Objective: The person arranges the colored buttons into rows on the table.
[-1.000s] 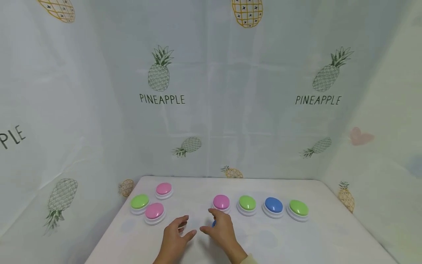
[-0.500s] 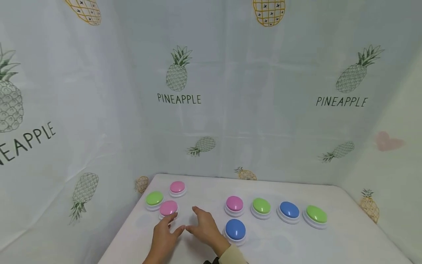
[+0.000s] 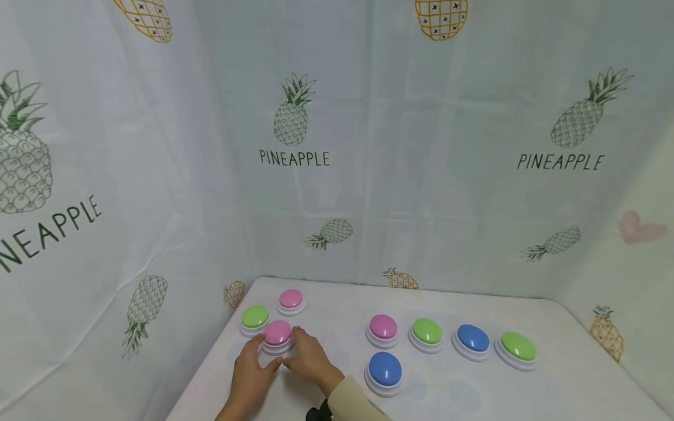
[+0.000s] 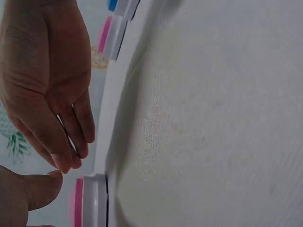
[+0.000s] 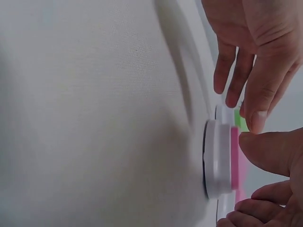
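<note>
A pink push button on a white round base sits at the left of the table, between both hands. My left hand is at its left side, with the index fingertip right at the base's edge. On the other side my right hand has its index fingertip close to the base's right edge. The two thumbs meet in front of the button, so the hands frame it. In the right wrist view the right thumb overlaps the pink dome's edge. Fingers of both hands are spread and loosely bent.
Behind the framed button stand a green button and another pink button. To the right are a pink button, a green one, a blue one, another green one and a nearer blue one. Pineapple-print cloth surrounds the table.
Both hands have moved left and forward, from beside the nearer blue button to around the pink button. The blue button, earlier covered by the right hand, now shows. The head view has turned left.
</note>
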`<state>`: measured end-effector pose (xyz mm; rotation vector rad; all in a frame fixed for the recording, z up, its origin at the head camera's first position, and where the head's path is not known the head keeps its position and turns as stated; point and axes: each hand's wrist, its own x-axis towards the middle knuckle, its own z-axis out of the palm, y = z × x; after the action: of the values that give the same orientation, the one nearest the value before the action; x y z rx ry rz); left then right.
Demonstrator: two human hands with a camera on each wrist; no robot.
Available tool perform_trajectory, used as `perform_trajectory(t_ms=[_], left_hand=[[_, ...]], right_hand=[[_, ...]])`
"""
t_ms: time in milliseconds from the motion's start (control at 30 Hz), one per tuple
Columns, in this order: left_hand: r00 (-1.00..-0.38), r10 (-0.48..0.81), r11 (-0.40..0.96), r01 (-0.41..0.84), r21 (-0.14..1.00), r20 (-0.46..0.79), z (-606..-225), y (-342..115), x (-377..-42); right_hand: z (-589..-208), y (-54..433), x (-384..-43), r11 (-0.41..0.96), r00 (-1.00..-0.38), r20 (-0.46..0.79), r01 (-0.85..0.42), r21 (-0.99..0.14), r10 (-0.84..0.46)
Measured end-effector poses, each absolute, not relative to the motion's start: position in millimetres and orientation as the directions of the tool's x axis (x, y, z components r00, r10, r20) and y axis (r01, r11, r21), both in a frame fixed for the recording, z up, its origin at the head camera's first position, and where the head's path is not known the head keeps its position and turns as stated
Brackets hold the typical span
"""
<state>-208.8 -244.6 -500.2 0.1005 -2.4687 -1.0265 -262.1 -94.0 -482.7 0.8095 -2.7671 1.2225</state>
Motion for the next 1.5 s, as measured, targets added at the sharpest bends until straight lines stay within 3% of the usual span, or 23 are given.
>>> perform_trajectory(t_ms=[300, 700, 1500], left_hand=[[-0.892, -0.249, 0.727, 0.086, 0.682, 0.377, -502, -254, -217], [-0.906, -0.252, 0.693, 0.076, 0.717, 0.339, -504, -256, -232], [-0.903, -0.268, 0.663, 0.082, 0.744, 0.337, -509, -260, -240]], right_hand=[[-487, -108, -272, 0.515, -0.85, 0.271, -0.496, -0.699, -0.452], [-493, -123, -285, 0.593, -0.875, 0.277, -0.476, -0.65, -0.397], [-494, -124, -293, 0.558, -0.908, 0.288, -0.415, -0.718, -0.305]])
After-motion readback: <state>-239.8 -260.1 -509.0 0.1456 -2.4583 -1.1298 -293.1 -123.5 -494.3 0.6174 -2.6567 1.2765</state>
